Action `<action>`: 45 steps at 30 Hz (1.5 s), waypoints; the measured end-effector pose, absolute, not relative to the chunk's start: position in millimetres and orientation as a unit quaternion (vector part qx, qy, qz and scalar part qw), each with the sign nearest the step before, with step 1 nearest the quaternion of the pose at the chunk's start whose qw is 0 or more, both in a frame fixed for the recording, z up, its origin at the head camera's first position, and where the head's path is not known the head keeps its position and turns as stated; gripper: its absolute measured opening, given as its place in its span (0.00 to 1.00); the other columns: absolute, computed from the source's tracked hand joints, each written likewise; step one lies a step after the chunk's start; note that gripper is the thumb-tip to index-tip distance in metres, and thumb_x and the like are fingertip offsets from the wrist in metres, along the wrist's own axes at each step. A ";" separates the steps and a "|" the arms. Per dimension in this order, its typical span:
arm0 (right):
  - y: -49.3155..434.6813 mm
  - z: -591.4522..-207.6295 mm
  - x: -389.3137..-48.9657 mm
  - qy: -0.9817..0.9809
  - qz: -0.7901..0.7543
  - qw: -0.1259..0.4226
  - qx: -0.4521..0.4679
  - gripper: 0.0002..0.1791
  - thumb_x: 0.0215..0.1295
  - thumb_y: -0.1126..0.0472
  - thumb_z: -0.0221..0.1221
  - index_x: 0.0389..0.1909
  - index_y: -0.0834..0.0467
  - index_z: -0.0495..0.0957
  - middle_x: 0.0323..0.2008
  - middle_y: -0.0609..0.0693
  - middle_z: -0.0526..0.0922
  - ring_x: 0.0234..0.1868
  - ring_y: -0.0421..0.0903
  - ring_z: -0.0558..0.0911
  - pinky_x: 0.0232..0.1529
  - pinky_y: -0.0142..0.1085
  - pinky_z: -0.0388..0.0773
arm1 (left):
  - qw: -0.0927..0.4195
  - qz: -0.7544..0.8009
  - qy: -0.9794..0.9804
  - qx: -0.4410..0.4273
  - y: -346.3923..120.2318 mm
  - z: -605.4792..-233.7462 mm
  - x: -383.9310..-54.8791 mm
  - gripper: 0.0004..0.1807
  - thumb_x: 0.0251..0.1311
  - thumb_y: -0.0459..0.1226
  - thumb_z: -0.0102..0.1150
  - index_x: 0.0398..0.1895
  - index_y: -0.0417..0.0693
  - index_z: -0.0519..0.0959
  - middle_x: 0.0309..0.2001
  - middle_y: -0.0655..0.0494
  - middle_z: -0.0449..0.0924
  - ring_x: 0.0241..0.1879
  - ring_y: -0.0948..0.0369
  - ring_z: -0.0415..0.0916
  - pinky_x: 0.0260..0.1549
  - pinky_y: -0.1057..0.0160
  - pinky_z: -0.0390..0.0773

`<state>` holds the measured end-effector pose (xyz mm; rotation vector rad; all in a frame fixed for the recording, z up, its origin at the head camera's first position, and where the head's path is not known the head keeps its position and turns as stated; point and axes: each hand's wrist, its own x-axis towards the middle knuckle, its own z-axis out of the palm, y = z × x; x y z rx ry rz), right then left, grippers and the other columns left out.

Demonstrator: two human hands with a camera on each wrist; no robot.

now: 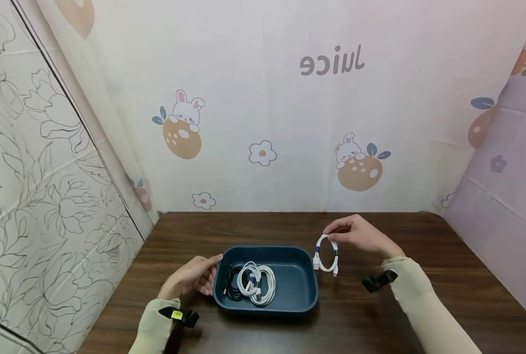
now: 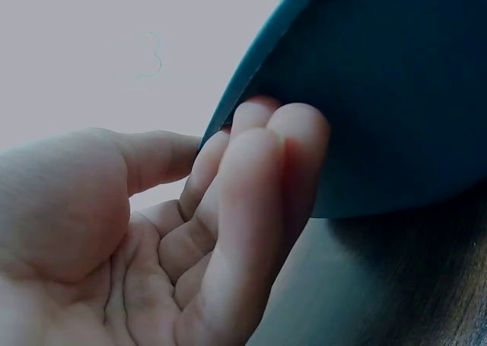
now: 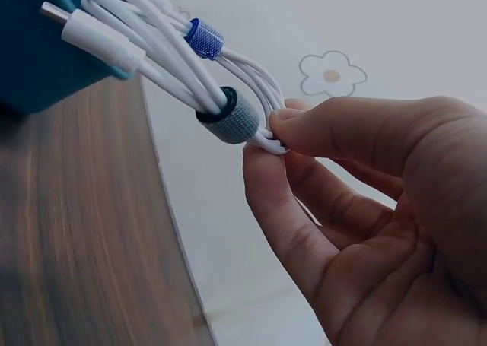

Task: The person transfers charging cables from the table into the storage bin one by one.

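Note:
A dark teal plastic bin (image 1: pixel 294 290) stands on the table, with white coiled cables (image 1: pixel 268 285) and a black cable (image 1: pixel 234 292) in its left half. My left hand (image 1: pixel 193 275) grips the bin's left rim, thumb over the edge and fingers against the outer wall (image 2: pixel 396 118). Beyond the bin's right end, my right hand (image 1: pixel 362 236) pinches the top of a coiled white USB cable (image 3: pixel 163 57) between thumb and fingertips. One blue strap (image 3: pixel 205 39) and one grey strap (image 3: pixel 232 118) bind that coil. Its plugs hang down close to the bin's right rim.
The brown wooden table (image 1: pixel 351 314) runs back to a pale curtain (image 1: pixel 263 98) printed with rabbits and flowers. Another patterned curtain (image 1: pixel 46 147) borders the left side. Each wrist carries a small black camera on a strap.

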<state>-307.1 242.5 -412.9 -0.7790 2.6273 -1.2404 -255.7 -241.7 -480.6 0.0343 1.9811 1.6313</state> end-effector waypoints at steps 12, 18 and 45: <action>219.7 -406.8 -313.3 0.870 -0.419 0.075 -0.250 0.10 0.71 0.52 0.65 0.48 0.50 0.87 0.47 0.57 0.88 0.42 0.50 0.84 0.45 0.41 0.84 | 0.285 0.611 0.739 0.021 -243.2 -481.0 -257.1 0.31 0.75 0.60 0.49 0.21 0.48 0.77 0.17 0.57 0.80 0.16 0.64 0.80 0.19 0.64 0.83; 208.8 -403.3 -316.7 0.866 -0.427 0.070 -0.252 0.10 0.71 0.52 0.65 0.48 0.49 0.87 0.47 0.55 0.88 0.43 0.51 0.84 0.48 0.46 0.84 | 0.285 0.609 0.740 0.020 -242.1 -480.9 -256.7 0.31 0.75 0.60 0.49 0.20 0.48 0.77 0.17 0.57 0.80 0.15 0.64 0.80 0.18 0.65 0.83; 163.4 -408.8 -324.3 0.833 -0.470 0.081 -0.281 0.09 0.71 0.56 0.65 0.47 0.53 0.87 0.45 0.56 0.88 0.43 0.56 0.84 0.49 0.47 0.83 | 0.297 0.609 0.735 0.026 -242.3 -479.2 -256.5 0.31 0.76 0.60 0.47 0.21 0.49 0.76 0.18 0.57 0.79 0.15 0.65 0.79 0.17 0.67 0.81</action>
